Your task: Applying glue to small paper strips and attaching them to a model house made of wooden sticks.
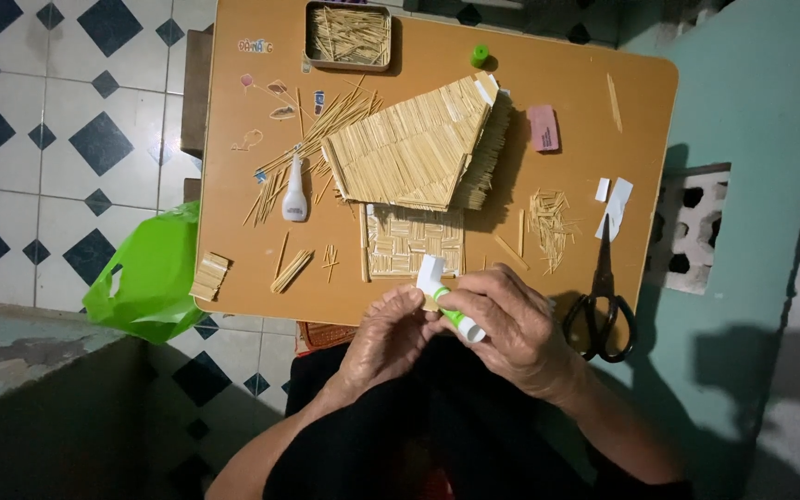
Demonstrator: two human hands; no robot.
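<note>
My right hand (511,329) grips a green and white glue stick (460,321) at the near edge of the small brown table (567,83). My left hand (386,338) pinches a small white paper piece (430,271) against the stick's tip. Just beyond my hands stands a small house of thin wooden sticks, with a woven wall (416,241) and a slanted stick roof (414,148).
Black scissors (601,310) lie right of my hands, white paper scraps (615,204) above them. A white glue bottle (295,193), loose sticks (548,227), a tin of sticks (349,35), a green cap (480,54) and a pink eraser (543,127) sit around. A green plastic bag (145,278) hangs left.
</note>
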